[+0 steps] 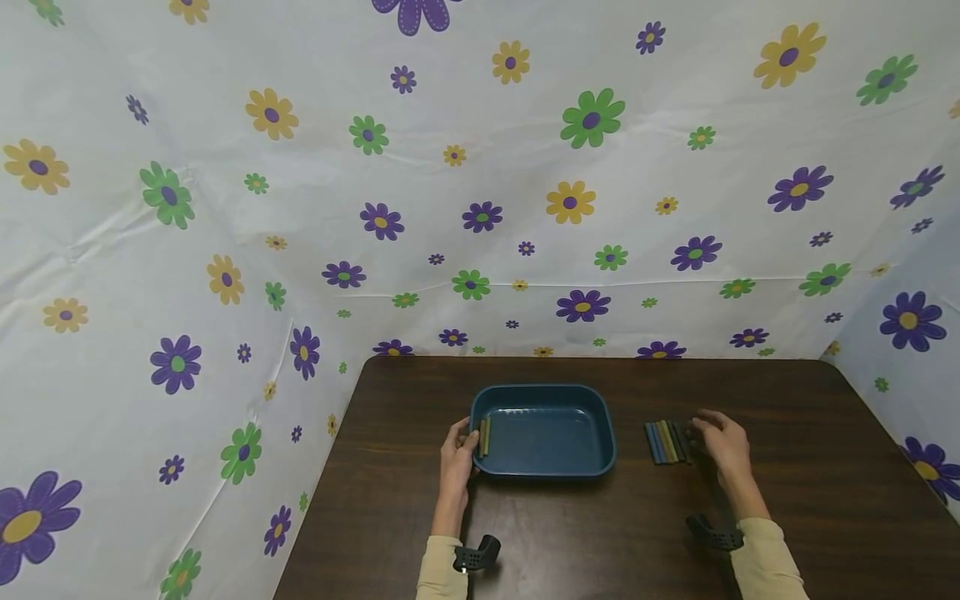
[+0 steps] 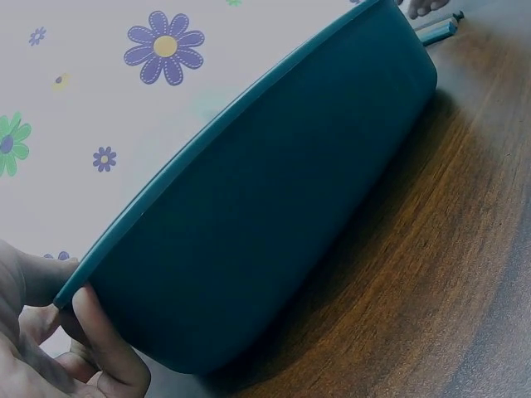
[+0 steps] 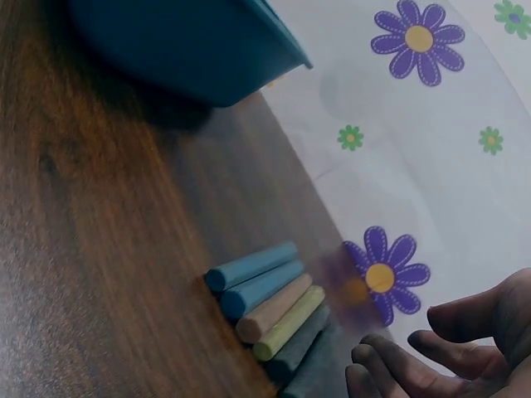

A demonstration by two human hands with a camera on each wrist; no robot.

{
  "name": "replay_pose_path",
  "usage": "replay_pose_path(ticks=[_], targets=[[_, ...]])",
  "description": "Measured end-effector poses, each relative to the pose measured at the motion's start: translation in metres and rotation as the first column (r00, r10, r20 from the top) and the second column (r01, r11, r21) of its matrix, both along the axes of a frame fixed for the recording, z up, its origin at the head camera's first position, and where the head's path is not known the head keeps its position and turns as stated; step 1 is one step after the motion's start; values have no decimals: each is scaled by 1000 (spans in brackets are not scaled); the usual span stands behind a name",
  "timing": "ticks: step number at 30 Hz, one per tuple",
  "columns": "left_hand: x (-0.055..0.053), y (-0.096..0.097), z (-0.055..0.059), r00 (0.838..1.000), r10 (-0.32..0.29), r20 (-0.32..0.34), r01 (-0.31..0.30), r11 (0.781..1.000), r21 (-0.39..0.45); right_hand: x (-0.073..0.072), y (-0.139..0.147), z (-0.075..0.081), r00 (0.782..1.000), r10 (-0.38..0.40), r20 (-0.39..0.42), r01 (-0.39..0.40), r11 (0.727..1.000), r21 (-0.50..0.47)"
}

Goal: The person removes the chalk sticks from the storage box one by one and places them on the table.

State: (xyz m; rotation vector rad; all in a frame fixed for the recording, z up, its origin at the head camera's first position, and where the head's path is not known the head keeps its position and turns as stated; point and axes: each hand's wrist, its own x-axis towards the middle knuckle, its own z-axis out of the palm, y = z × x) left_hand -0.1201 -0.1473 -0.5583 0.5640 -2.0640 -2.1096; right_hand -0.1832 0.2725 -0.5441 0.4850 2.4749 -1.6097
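Observation:
A blue plastic tub [image 1: 543, 477] stands on the table, its left rim pinched between the thumb and fingers of my left hand [image 1: 456, 454]. The left wrist view shows these fingers [image 2: 112, 344] curled about the corner of the rim. Two yellowish chalk sticks [image 1: 484, 437] are inside the tub, along its left end. Right of the tub, several chalk sticks [image 1: 663, 442] lie side by side: blue, brownish, yellow and dark ones. My right hand [image 1: 723, 446] hovers at the dark end of this row, fingers loosely bent, with nothing visible in them in the right wrist view.
The dark wooden table [image 1: 570, 533] meets a white flowered cloth [image 1: 525, 208] at its back edge and sides. A black wrist strap with a camera [image 1: 478, 554] is on the left arm, and another black strap [image 1: 714, 534] on the right.

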Motion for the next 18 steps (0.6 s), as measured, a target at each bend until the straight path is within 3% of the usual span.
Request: replay_pose_path(ticks=[18], targets=[[1,0,1,1000,3,15,-3,1000,8,4,-18,37,996,11,-90,-15,999,-38]])
